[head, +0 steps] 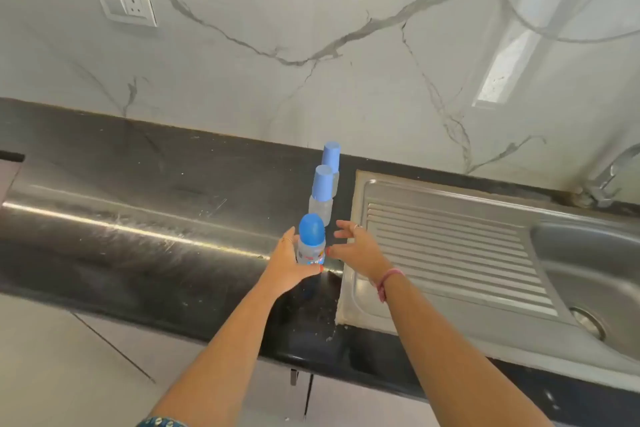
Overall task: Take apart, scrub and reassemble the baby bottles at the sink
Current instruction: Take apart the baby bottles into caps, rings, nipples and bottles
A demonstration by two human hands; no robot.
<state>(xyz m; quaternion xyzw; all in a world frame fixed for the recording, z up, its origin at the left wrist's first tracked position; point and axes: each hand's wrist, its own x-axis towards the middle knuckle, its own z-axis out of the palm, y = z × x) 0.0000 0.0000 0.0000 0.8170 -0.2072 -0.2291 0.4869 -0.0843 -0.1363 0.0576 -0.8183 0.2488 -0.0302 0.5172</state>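
Three baby bottles with blue caps stand in a row on the black counter [138, 253], just left of the steel sink. My left hand [285, 263] grips the nearest bottle [311, 243], a clear one with a round blue cap and printed pattern. Beside that bottle on its right, my right hand [356, 248] hovers with fingers spread, and its thumb tip sits next to the bottle's side. Behind it stand the middle bottle [322, 192] and the far bottle [330, 158], both upright with taller blue caps.
The steel sink's ribbed drainboard [450, 253] lies to the right, with the basin and drain [588, 322] beyond it. A tap [609, 180] is at the far right by the marble wall. A wall socket [126, 3] is at upper left.
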